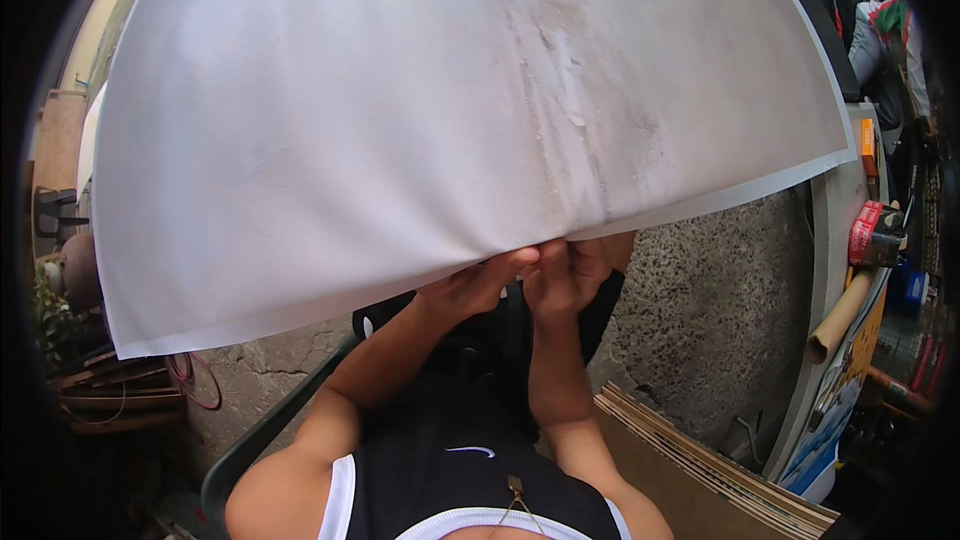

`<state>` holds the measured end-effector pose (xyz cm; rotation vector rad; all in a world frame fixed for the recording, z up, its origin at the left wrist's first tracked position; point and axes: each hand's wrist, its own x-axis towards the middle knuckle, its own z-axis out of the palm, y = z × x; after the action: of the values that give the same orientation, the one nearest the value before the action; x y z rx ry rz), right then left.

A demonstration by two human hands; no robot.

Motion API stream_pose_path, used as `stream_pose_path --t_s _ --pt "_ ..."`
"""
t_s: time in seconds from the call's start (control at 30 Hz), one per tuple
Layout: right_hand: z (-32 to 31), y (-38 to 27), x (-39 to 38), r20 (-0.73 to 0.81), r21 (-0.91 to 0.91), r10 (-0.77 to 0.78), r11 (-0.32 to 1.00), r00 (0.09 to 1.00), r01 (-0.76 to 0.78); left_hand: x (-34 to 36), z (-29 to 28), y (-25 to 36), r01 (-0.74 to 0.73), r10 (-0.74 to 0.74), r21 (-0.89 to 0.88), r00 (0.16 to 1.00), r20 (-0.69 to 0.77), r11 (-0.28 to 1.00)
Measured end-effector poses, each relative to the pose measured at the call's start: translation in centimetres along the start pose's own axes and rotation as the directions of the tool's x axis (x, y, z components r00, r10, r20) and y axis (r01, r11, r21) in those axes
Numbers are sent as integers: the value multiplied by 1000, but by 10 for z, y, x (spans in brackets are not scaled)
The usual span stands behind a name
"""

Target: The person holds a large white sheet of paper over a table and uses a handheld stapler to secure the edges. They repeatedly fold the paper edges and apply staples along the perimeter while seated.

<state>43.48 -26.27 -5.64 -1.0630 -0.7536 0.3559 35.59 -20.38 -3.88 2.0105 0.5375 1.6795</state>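
The sheet (440, 120) spreads beyond the shirt (450, 425). Nearer the shirt, the left hand (470, 285) and right hand (562, 278) pinch its edge close together, presumably to steady it there.

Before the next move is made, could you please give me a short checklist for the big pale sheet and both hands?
1. Left hand on the pale sheet: ok, fingers closed at its near edge.
2. Right hand on the sheet: ok, at the same edge, close beside the left.
3. Sheet smooth: not ok, it puckers near the hands.
4. Far edge supported: cannot tell, it runs out of the picture.
5. Right corner free of the grey bench: cannot tell, they overlap in this view, but contact is unclear.
6. Stacked brown boards apart from the sheet: ok, they stand at the lower right.
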Motion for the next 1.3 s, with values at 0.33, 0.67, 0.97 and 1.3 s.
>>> stream_pose_path --t_s 0.33,0.67,0.97,1.3 --pt "-3 -135 36 429 -768 -40 509 902 388 -20 -8 -15 -112 54 267 975 215 957" --pt "37 -107 25 891 -173 -144 768 430 617 -20 -8 -32 -72 110 -212 979 172 975" --pt "81 -115 17 816 -175 -234 771 528 612 -19 -10 -28 24 33 -233 970 241 972" --pt "76 -121 2 763 68 -263 941 590 331 -22 -3 -35 38 -7 -243 992 129 969"
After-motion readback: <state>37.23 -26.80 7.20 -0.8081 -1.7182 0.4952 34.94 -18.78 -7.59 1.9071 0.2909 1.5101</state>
